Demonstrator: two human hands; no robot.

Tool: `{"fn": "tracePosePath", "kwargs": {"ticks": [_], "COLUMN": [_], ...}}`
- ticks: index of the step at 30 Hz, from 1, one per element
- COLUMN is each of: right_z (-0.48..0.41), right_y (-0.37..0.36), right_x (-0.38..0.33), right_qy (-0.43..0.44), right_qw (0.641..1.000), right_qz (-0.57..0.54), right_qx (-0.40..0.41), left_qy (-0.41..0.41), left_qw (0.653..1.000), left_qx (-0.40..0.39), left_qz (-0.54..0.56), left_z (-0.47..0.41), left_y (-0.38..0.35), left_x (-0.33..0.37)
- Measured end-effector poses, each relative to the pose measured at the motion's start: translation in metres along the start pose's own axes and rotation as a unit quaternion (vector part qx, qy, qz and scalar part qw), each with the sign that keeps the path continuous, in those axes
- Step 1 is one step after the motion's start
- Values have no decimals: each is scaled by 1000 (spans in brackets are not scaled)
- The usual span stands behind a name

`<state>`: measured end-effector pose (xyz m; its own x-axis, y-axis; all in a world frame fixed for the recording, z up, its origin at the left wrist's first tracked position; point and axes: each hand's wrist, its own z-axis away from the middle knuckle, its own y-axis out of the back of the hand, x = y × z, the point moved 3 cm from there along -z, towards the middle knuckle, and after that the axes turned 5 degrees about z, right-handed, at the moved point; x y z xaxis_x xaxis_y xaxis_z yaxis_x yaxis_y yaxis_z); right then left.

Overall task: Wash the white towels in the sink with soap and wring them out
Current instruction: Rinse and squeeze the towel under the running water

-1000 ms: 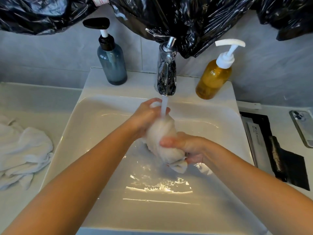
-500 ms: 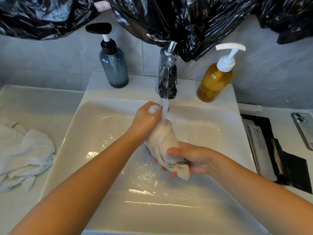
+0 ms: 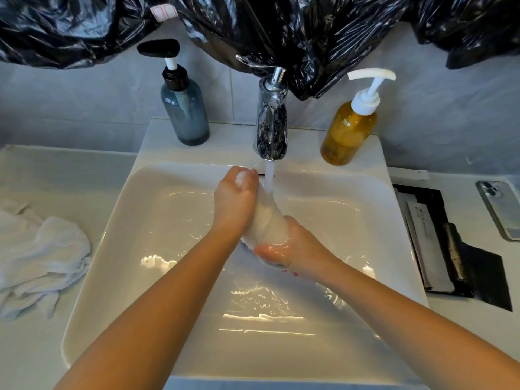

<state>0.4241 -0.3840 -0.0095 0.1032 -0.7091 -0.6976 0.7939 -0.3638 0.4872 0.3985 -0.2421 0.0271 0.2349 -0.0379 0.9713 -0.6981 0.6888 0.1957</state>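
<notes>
Both hands are wrapped around one rolled, wet white towel (image 3: pixel 267 220) held over the basin of the white rectangular ceramic sink (image 3: pixel 118 220). The left hand (image 3: pixel 235 201) is closed in a fist around the towel's upper end, with a bit of white foam or cloth showing at the top of the fist. The right hand (image 3: pixel 284 249) is curled around the lower end, thumb across the front and fingers tucked beneath, so the roll runs slanted between the two grips. A thin stream of water (image 3: pixel 269 178) falls from the chrome faucet (image 3: pixel 271 128) onto the towel just beside the left hand. The basin floor is wet and shiny, with small bubbles near its middle.

On the sink's back ledge a blue-grey translucent pump bottle with a black pump head (image 3: pixel 184 108) stands left of the faucet, and an amber pump bottle with a white pump head (image 3: pixel 350 128) stands right of it. A heap of crumpled white towels (image 3: pixel 36 257) lies on the pale counter (image 3: pixel 42 170) left of the sink. On the right, a black tray holding sachets (image 3: pixel 450 249) sits near the sink, with a smartphone (image 3: pixel 502 209) beyond it at the frame's edge. Crinkled black plastic sheeting (image 3: pixel 281 29) hangs across the wall above.
</notes>
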Motion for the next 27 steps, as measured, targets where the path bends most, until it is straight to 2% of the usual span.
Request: {"fn": "tracePosePath", "kwargs": {"ticks": [2, 4, 10, 15, 21, 27], "right_z": [6, 13, 12, 12, 11, 12], "right_y": [1, 4, 7, 6, 10, 9], "right_x": [2, 0, -9, -13, -4, 6], "right_qy": [-9, 16, 38, 26, 69, 124], "right_qw": [999, 997, 997, 998, 987, 975], "right_qz": [-31, -76, -71, 10, -25, -28], "right_qx": [0, -15, -5, 49, 142, 183], "left_qy": [25, 54, 61, 28, -12, -103], "left_qw": [999, 996, 993, 993, 984, 980], "left_qx": [-14, -22, -10, -6, -73, -129], "left_qz": [31, 66, 98, 112, 160, 110], "left_z": [1, 6, 19, 16, 23, 39], "left_y": [2, 3, -2, 0, 1, 2], "left_x": [-3, -6, -5, -3, -20, -20]}}
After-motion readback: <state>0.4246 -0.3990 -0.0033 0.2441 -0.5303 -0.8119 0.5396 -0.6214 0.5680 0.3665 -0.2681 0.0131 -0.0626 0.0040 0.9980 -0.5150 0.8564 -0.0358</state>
